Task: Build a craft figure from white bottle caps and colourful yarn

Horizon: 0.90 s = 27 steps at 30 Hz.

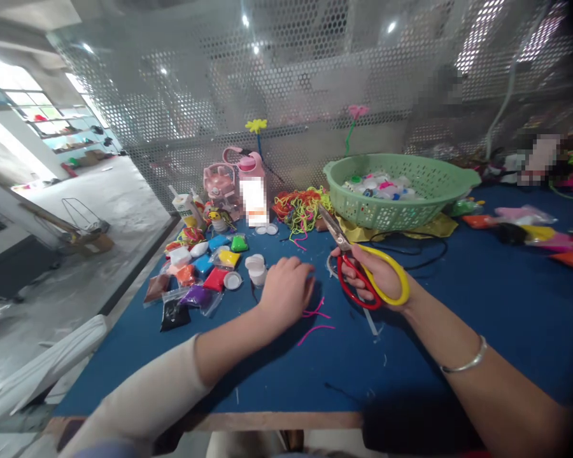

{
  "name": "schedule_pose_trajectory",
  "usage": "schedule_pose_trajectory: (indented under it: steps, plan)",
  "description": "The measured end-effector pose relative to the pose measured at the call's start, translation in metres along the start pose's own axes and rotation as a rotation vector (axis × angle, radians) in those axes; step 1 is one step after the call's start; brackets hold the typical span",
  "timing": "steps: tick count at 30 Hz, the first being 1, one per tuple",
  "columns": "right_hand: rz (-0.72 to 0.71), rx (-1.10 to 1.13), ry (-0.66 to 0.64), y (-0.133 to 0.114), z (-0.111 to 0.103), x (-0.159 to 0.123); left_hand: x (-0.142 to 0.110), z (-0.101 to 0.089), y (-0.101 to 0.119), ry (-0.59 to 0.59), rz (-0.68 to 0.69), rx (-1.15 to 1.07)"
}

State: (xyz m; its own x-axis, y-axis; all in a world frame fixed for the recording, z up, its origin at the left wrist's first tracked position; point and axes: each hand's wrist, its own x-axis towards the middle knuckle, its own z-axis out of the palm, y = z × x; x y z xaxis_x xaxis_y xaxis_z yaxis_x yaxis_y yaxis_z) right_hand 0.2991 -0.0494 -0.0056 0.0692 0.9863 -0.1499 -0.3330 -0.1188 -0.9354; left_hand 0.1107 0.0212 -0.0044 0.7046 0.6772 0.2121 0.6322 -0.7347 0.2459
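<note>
My right hand (372,273) is closed round a pair of scissors (333,226) with one red and one yellow handle. Their metal blades point away, up and to the left. My left hand (286,286) hovers low over the table, loosely curled, thumb and index finger apart; nothing shows in it, though some fingertips are hidden. Just below it lie short pink strings (316,328). Beside its knuckles stand white round tubs (256,270). A narrow white strip (370,322) rests under the scissors.
Bagged coloured clay (214,278) lies at left. Behind are tangled neon cords (302,210), a pink cup (251,164) and a green basket (401,191) of small plastic pieces. A black cable (430,261) curls right of the scissors. A perforated metal panel (286,83) rises behind the blue table (286,375).
</note>
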Motion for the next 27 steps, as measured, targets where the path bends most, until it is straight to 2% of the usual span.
schedule_pose_trajectory:
  steps: [4, 6, 8, 12, 16, 21, 27]
  plan:
    - [-0.005, -0.006, -0.017, 0.0, 0.002, -0.002, 0.09, 0.021, 0.001, 0.039, -0.286, 0.003]
    - [-0.014, -0.004, -0.034, -0.001, 0.002, -0.002, 0.115, 0.028, -0.006, 0.051, -0.396, -0.028]
    - [-0.024, -0.005, -0.044, -0.001, 0.003, -0.003, 0.124, 0.033, -0.014, 0.061, -0.457, -0.088]
    - [-0.016, -0.013, -0.046, -0.004, 0.002, -0.006, 0.117, 0.031, -0.026, 0.076, -0.504, -0.289]
    - [0.097, -0.083, -0.092, -0.012, -0.004, -0.013, 0.098, 0.022, -0.03, 0.017, -0.523, -0.606]
    - [0.165, -0.237, -0.083, -0.015, -0.01, -0.02, 0.062, 0.017, -0.023, -0.087, -0.611, -1.032]
    - [0.275, -0.464, -0.087, -0.006, -0.003, -0.017, 0.029, 0.015, -0.012, -0.127, -0.713, -1.396]
